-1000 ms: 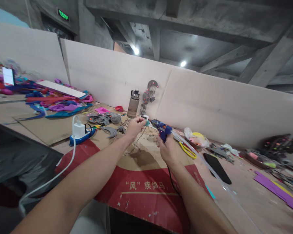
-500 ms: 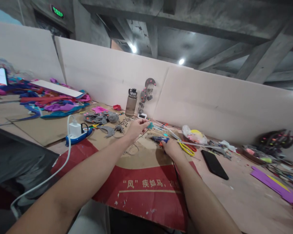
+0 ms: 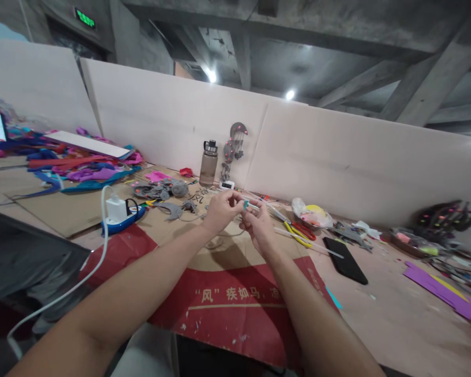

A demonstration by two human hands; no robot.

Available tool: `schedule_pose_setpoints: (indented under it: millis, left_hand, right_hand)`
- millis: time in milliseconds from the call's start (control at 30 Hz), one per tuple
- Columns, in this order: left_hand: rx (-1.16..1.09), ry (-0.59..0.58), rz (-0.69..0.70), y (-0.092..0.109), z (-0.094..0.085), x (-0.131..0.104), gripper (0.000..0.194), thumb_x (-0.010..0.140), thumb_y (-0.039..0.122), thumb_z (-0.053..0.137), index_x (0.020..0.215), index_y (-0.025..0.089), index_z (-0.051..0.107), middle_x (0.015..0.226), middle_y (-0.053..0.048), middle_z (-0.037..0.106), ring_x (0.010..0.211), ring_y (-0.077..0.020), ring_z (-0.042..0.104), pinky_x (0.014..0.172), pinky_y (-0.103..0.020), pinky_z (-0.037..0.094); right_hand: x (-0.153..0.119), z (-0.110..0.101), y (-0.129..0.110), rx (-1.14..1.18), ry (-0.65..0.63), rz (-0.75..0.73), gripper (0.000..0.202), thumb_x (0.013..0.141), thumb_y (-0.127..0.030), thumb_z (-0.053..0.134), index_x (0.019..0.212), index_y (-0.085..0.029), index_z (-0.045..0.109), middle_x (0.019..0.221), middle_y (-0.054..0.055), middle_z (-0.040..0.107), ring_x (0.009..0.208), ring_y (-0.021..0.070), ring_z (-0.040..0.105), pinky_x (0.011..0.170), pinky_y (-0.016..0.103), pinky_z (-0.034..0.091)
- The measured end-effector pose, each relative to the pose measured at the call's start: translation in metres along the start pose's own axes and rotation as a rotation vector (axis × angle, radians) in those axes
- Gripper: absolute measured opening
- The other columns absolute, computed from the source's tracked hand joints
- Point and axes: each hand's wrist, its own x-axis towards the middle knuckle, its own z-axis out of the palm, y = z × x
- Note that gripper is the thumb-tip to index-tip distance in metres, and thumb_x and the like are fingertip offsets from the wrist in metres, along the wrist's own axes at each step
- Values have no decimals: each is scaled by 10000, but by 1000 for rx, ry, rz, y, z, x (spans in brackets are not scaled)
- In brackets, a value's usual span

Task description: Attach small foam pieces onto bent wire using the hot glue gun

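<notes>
Between the fingertips of my left hand (image 3: 222, 213) is a small teal piece (image 3: 245, 204), maybe felt, too small to make out fully. My right hand (image 3: 258, 224) meets it from the other side, its fingers bent in and pinching at the piece's edge. Both hands are raised a little above the cardboard sheet (image 3: 235, 264). Right of them lie scissors with yellow handles (image 3: 297, 234) and a pair with red handles (image 3: 304, 230). A translucent stick (image 3: 317, 246) runs out across the black phone (image 3: 345, 260). My hands hide what lies directly behind them.
Grey felt pieces (image 3: 170, 209) and a blue power strip (image 3: 123, 222) with a white charger lie left. A water bottle (image 3: 208, 165) and a grey moon-shaped hanging ornament (image 3: 237, 139) stand against the white partition (image 3: 160, 115). A bowl with a plastic bag (image 3: 313, 214) is at right.
My right hand has let go of the blue glue gun and moved up and left to the teal piece. The translucent stick now lies across the phone.
</notes>
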Motion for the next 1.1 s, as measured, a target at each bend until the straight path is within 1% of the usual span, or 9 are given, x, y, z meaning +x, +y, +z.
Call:
schedule_pose_setpoints:
  millis: [67,167,267,333,533,633,900,1100]
  left_hand:
    - [-72,-24,-50,-1,1,1,108,761,257,578,763,156,617,671,23,566,612,-100,482,594,-226,373]
    - [-195,-47,-103,-3,2,2,129,757,276,576,757,150,604,675,20,567,624,-101,492,614,-230,392]
    - [-267,-67,-142,-5,5,2,140,738,285,588,735,145,594,667,19,561,618,-98,486,619,-234,396]
    - [-286,-91,-159,-5,6,2,147,731,291,593,725,144,593,661,18,558,608,-95,477,612,-234,393]
    - [-318,-170,-207,-4,8,1,146,717,292,603,719,147,583,631,31,535,553,-79,424,561,-221,368]
    - [-307,-180,-218,-3,7,0,152,718,298,604,722,147,586,636,27,540,556,-80,425,552,-218,365]
    - [-295,-205,-229,3,5,0,134,704,284,604,718,153,583,635,31,537,557,-80,429,559,-218,374]
    - [-290,-231,-235,4,3,1,130,696,281,602,706,153,578,619,33,524,544,-78,420,548,-220,358]
  right_hand:
    - [0,-4,-2,-142,63,-75,471,651,-336,715,1005,-247,418,696,-90,505,533,84,446,496,214,364]
    - [-1,-10,-7,-344,125,-226,358,698,-342,679,965,-217,477,717,-63,517,615,102,485,564,233,387]
    - [-3,-10,-12,-488,138,-305,191,747,-347,621,824,-187,553,690,-40,517,632,114,473,601,251,383]
    - [-5,-10,-15,-534,153,-315,184,766,-360,596,766,-178,574,667,-30,524,624,120,463,599,258,373]
    - [-4,-13,-16,-606,208,-326,192,773,-360,582,776,-169,609,643,-29,520,597,122,436,573,256,341]
    - [-2,-16,-14,-640,213,-339,198,777,-358,577,777,-165,624,642,-26,524,589,121,430,569,257,335]
    - [-4,-15,-18,-759,217,-373,266,795,-375,551,824,-148,688,689,17,613,621,142,478,608,270,362]
    - [-5,-15,-19,-767,194,-353,253,800,-380,545,775,-155,659,628,-5,568,565,124,422,557,259,314]
